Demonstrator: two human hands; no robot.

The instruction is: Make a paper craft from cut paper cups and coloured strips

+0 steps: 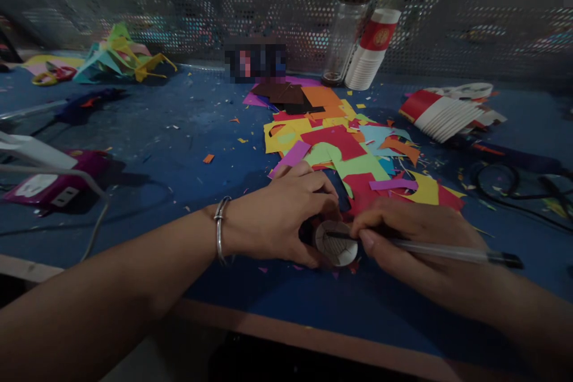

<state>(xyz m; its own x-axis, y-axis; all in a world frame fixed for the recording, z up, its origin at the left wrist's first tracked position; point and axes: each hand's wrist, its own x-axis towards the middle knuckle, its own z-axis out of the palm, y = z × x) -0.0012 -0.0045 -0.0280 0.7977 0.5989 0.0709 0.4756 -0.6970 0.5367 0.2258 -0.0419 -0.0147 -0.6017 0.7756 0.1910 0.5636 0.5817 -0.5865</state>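
Right hand point(416, 245)'s got a clear-barrelled pen point(441, 249) pinched tight, tip on a white round piece point(338, 253) with dark lines on it. That piece sits between the hands near the table's front edge. Left hand point(282, 215) curls beside it, can't tell if it's gripping. Just beyond: colourful paper scraps point(342, 146), then stacked paper cups point(367, 62) by a clear bottle point(340, 36).
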